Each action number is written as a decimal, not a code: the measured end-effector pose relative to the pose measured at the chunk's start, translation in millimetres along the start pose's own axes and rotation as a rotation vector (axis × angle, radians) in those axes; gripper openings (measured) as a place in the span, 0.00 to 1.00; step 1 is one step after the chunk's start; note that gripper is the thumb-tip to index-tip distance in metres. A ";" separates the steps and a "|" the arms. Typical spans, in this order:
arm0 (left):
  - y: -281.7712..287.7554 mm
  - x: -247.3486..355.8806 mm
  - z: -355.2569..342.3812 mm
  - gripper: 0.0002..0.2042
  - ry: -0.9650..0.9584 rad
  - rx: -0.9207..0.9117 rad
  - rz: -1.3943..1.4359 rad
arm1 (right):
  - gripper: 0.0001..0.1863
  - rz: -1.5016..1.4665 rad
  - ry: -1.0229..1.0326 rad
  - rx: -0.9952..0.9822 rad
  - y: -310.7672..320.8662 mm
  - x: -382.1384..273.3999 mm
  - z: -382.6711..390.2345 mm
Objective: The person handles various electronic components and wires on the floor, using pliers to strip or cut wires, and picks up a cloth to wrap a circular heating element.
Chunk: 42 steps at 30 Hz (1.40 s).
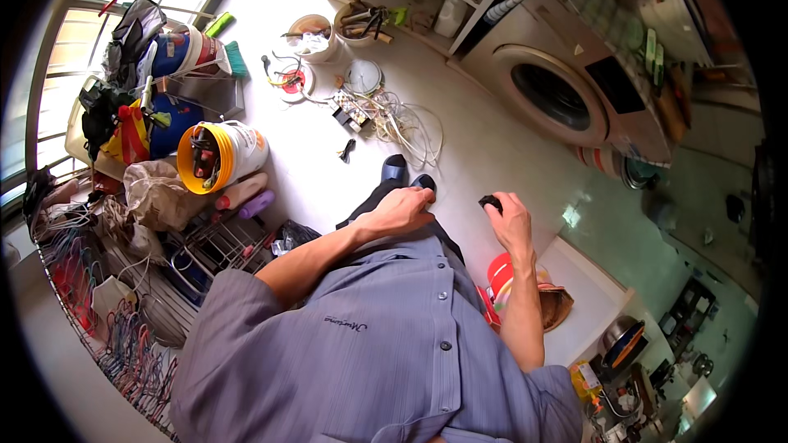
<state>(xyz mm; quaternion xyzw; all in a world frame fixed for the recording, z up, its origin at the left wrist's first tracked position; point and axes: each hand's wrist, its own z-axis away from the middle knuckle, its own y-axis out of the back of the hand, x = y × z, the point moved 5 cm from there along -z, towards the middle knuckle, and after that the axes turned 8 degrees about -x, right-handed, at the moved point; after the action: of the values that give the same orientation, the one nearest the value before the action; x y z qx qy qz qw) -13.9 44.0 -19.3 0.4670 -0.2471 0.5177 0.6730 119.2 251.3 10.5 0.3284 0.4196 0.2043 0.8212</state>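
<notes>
My right hand (512,219) is closed on a small black object (490,202), whose kind I cannot make out. In front of my waist, my left hand (399,212) has its fingers curled together; whatever may be in them is hidden. Beyond both hands, on the pale floor, lies a tangle of white cables (410,127) with a power strip (350,112) at its left. A short black cable (347,150) lies nearer to my feet. My slippers (395,167) show just past my left hand.
On the left stands a white bucket with a yellow rim (250,152), holding tools. Many clothes hangers (131,353) hang at the lower left. A front-loading washing machine (525,57) stands at the far right. Beside my right forearm is a red container (499,272).
</notes>
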 end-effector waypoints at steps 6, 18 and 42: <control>12.0 -13.3 -20.1 0.14 -0.079 0.009 -0.026 | 0.14 -0.025 -0.007 -0.045 -1.6 -21.9 16.1; 46.6 -10.9 -67.5 0.04 -0.114 0.110 0.002 | 0.14 -0.056 0.024 0.111 42.3 2.0 -9.5; 27.0 156.7 -226.7 0.04 -0.117 0.453 -0.064 | 0.16 0.200 0.388 0.730 448.4 121.0 -114.6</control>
<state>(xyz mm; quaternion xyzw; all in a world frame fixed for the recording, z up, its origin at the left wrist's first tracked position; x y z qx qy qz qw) -19.6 318.2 18.5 0.6429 -0.1483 0.5105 0.5514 66.3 681.7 212.5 0.5924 0.5770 0.1790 0.5330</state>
